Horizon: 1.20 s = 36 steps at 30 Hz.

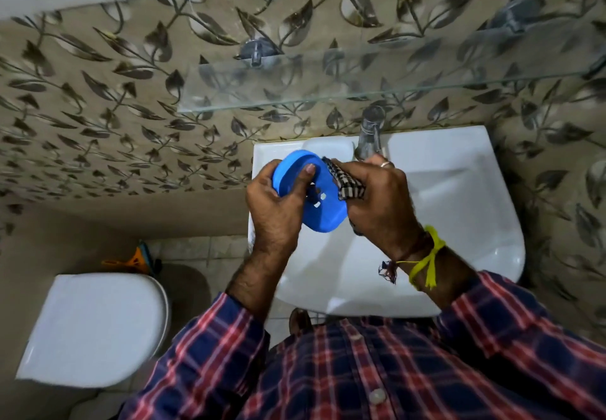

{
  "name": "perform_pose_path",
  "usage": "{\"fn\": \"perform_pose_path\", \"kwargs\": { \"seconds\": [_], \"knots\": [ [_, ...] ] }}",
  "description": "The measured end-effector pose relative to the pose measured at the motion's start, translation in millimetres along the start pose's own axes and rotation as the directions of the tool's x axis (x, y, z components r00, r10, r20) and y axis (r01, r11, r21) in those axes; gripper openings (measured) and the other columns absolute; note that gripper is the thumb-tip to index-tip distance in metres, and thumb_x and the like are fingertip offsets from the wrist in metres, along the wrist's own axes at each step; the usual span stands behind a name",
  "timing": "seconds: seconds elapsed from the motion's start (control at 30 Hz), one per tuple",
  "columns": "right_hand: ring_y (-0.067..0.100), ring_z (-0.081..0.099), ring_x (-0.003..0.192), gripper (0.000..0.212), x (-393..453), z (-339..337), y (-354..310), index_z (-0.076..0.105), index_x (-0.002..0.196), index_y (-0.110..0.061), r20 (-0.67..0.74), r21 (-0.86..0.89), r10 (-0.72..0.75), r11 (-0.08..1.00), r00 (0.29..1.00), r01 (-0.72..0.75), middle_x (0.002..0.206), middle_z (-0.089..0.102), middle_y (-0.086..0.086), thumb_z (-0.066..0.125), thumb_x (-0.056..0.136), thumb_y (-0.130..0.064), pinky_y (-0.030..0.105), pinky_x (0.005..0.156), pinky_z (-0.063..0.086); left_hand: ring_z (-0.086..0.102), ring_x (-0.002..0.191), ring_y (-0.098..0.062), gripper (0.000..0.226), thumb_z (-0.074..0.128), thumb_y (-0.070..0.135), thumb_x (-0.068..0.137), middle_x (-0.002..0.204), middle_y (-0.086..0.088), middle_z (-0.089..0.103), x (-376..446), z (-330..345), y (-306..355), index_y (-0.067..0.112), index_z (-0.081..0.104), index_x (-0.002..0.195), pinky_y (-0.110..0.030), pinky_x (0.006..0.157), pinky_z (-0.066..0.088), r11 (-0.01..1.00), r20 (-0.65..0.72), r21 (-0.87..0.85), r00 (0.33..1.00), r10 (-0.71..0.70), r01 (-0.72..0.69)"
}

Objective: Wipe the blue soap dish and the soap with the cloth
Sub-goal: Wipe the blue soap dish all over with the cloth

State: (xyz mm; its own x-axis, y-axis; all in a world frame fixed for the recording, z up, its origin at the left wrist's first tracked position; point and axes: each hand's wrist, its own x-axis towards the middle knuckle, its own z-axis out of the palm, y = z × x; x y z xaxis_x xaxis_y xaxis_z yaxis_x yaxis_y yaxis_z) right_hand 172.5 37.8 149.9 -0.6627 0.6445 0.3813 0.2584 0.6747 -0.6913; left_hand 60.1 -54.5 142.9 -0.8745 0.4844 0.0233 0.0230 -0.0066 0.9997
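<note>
The blue soap dish (323,213) is an oval tray with small drain holes, held tilted above the left side of the white sink (459,209). My left hand (277,205) grips its left rim, thumb pressed inside the dish. My right hand (380,196) holds a checked cloth (347,180), bunched against the dish's right edge. No soap is in view.
A metal tap (370,134) stands at the back of the sink, just behind my right hand. A glass shelf (328,88) juts from the leaf-patterned wall above. A white toilet with its lid down (95,328) sits at the lower left, with an orange brush (137,259) behind it.
</note>
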Motion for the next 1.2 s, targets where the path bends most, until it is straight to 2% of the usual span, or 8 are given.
{"fn": "perform_pose_path", "kwargs": {
  "seconds": [0.23, 0.47, 0.63, 0.77, 0.93, 1.0, 1.07, 1.2],
  "knots": [
    [0.026, 0.061, 0.062, 0.005, -15, 10, 4, 0.07, 0.076, -0.005, -0.105, 0.14, 0.196, 0.974, 0.975, -0.18, 0.062, 0.066, 0.009, 0.071, 0.08, -0.001, 0.036, 0.059, 0.051, 0.065, 0.062, -0.003, 0.024, 0.078, 0.007, 0.085, 0.068, 0.013, 0.072, 0, -3, -1, 0.029, 0.074, 0.077, -0.019, 0.06, 0.054, 0.989, -0.126, -0.113, 0.989, 0.082, -0.097],
    [0.008, 0.074, 0.077, 0.017, -16, 18, 7, 0.077, 0.088, -0.012, -0.048, 0.441, 0.59, 0.737, 0.806, -0.513, 0.078, 0.076, -0.01, 0.079, 0.08, -0.027, 0.029, 0.074, 0.061, 0.069, 0.073, 0.002, 0.031, 0.076, 0.012, 0.087, 0.076, 0.016, 0.075, -15, 4, -14, 0.042, 0.077, 0.082, -0.014, 0.064, 0.054, 0.959, -0.189, -0.283, 0.981, -0.04, -0.016],
    [0.002, 0.066, 0.066, 0.011, -9, 9, 12, 0.078, 0.085, -0.012, -0.107, 0.337, 0.504, 0.829, 0.857, -0.446, 0.066, 0.07, -0.011, 0.081, 0.08, -0.021, 0.022, 0.062, 0.053, 0.07, 0.081, -0.004, 0.009, 0.08, 0.036, 0.084, 0.084, 0.013, 0.074, -16, 0, -17, 0.04, 0.076, 0.091, -0.029, 0.068, 0.059, 0.964, -0.024, -0.263, 0.998, -0.053, 0.045],
    [0.012, 0.071, 0.073, 0.01, -2, 5, 15, 0.077, 0.087, -0.011, 0.027, 0.371, 0.485, 0.807, 0.874, -0.459, 0.074, 0.074, -0.006, 0.08, 0.081, -0.019, 0.023, 0.065, 0.056, 0.058, 0.132, -0.019, 0.054, 0.075, 0.043, 0.087, 0.141, -0.001, 0.063, -18, -10, -17, 0.037, 0.057, 0.138, -0.035, 0.098, 0.054, 0.952, 0.316, -0.297, 0.949, 0.023, 0.076],
    [0.032, 0.074, 0.091, 0.021, -3, 7, 19, 0.074, 0.097, -0.001, 0.305, 0.501, 0.474, 0.658, 0.826, -0.562, 0.093, 0.077, 0.013, 0.079, 0.082, -0.014, 0.053, 0.085, 0.058, 0.063, 0.122, -0.027, 0.051, 0.074, 0.049, 0.088, 0.137, -0.012, 0.064, -16, -12, -11, 0.02, 0.061, 0.129, -0.041, 0.097, 0.052, 0.964, 0.333, -0.262, 0.941, 0.052, 0.039],
    [0.029, 0.075, 0.088, 0.021, -9, 5, 20, 0.075, 0.096, -0.003, 0.231, 0.539, 0.494, 0.652, 0.838, -0.532, 0.091, 0.078, 0.01, 0.083, 0.077, -0.011, 0.053, 0.084, 0.059, 0.069, 0.111, -0.029, 0.052, 0.073, 0.064, 0.081, 0.118, -0.01, 0.075, -15, -12, -10, 0.026, 0.07, 0.115, -0.046, 0.09, 0.056, 0.958, 0.27, -0.273, 0.963, -0.01, 0.086],
    [0.019, 0.075, 0.081, 0.018, -16, 3, 18, 0.076, 0.092, -0.009, 0.045, 0.462, 0.444, 0.785, 0.895, -0.413, 0.087, 0.078, 0.001, 0.083, 0.076, -0.013, 0.042, 0.078, 0.061, 0.07, 0.106, -0.027, 0.062, 0.065, 0.084, 0.069, 0.104, 0.0, 0.078, -13, -11, -9, 0.034, 0.075, 0.104, -0.05, 0.093, 0.054, 0.967, 0.223, -0.226, 0.973, -0.062, 0.114],
    [0.019, 0.068, 0.086, 0.022, -22, 5, 4, 0.074, 0.101, -0.01, -0.057, 0.128, -0.1, 0.986, 0.993, 0.106, 0.096, 0.073, 0.004, 0.071, 0.08, -0.003, 0.032, 0.079, 0.055, 0.065, 0.099, -0.025, 0.11, 0.043, 0.102, 0.056, 0.105, -0.006, 0.069, -16, -2, -11, 0.014, 0.065, 0.118, -0.043, 0.093, 0.05, 0.977, 0.288, -0.147, 0.952, -0.107, 0.154]
  ]
}}
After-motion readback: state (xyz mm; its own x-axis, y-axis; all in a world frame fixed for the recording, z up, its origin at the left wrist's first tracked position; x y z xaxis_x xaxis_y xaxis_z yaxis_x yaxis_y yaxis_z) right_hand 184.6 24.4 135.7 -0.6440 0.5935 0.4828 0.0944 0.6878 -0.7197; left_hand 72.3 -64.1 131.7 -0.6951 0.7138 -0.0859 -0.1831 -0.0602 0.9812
